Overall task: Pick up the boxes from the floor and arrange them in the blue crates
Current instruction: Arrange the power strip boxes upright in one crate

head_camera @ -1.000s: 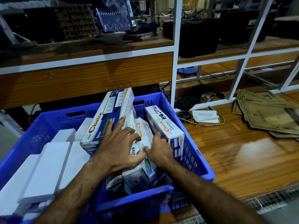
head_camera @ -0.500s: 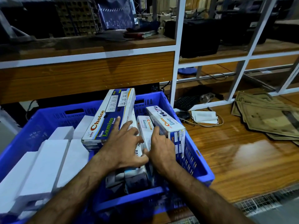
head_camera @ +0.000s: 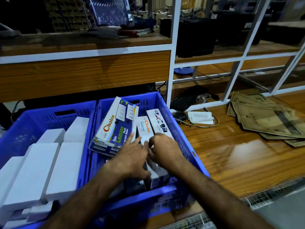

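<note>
Two blue crates stand side by side. The left crate (head_camera: pixel 49 111) holds several plain white boxes (head_camera: pixel 49 162). Printed "Choice Lumino" boxes fill the right crate (head_camera: pixel 183 139): a large one (head_camera: pixel 115 128) lies tilted on top at the left, a narrow one (head_camera: pixel 143 128) stands on edge in the middle, and another (head_camera: pixel 158 120) leans against the right wall. My left hand (head_camera: pixel 132 156) lies flat with its fingers spread, touching the large and the narrow box. My right hand (head_camera: pixel 163 149) curls around the near end of the narrow box. Both arms hide the lower boxes.
The crates sit on a wooden platform (head_camera: pixel 231 154) under a white-framed shelf (head_camera: pixel 170 63). Right of the crates are a mouse (head_camera: pixel 179 115), a keyboard (head_camera: pixel 183 101), a white adapter with cable (head_camera: pixel 199 117) and flattened cardboard (head_camera: pixel 264 119). A metal grate (head_camera: pixel 264 195) edges the platform.
The narrow box has been pushed from leaning to standing on edge between the other two. Both hands have closed in together at its near end. The view shifted right, showing the divide between the crates.
</note>
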